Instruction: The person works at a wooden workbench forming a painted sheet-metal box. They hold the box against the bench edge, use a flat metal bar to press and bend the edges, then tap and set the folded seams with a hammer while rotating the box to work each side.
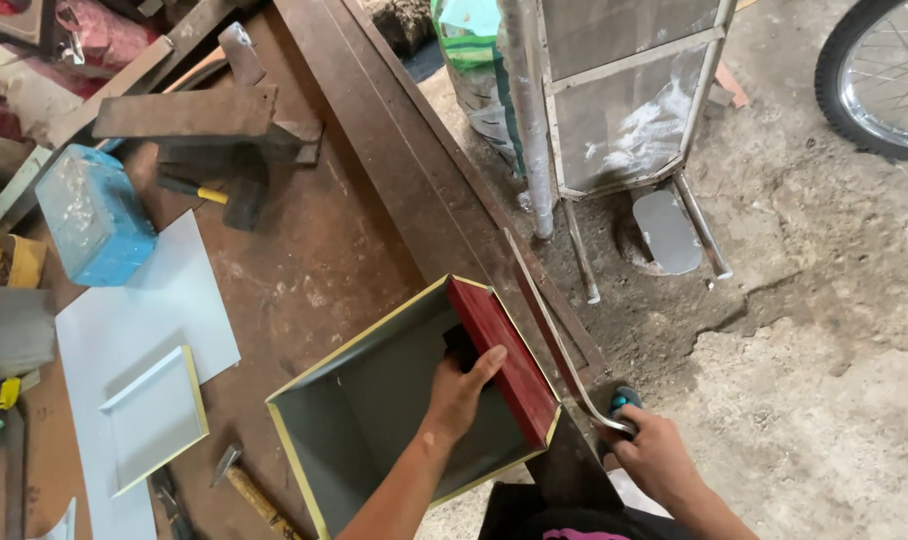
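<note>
Gripping one box [374,400], one lever [564,350]

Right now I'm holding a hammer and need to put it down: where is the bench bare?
Bare rusty bench lies between the white sheet and the open box that the left hand grips. The white sheet's middle is also free. The far left edge is crowded with a blue tin and scrap bars.

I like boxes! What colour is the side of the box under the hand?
Dark red side panel, seen best in the head view.
</note>
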